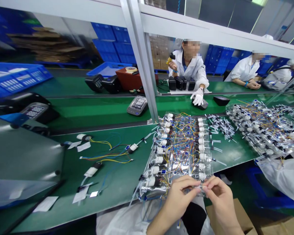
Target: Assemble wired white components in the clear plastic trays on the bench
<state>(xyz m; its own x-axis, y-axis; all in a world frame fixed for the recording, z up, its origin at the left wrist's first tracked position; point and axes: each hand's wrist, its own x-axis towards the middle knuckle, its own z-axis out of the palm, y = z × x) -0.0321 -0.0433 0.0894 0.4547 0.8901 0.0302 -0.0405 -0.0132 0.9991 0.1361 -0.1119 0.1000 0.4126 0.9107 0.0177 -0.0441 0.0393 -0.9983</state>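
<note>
Over green belt (107,195), hands (180,195) pinching white connector (197,187)

bench (117,192): wired assemblies (178,147) centre | loose wired parts (105,156) left | bagged heap (262,127) right | monitor (137,105) behind, on conveyor (88,111)

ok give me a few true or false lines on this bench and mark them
1. Both hands wear gloves. False: the left hand and right hand are bare.
2. Their fingers pinch a small part at the front of the clear bag of wired assemblies. True.
3. Loose coloured wires lie on the green bench to the left. True.
4. A co-worker's gloved hand rests on a black device. True.
5. Blue crates sit beside the hands. False: the blue crates are stacked far beyond the benches.
</note>
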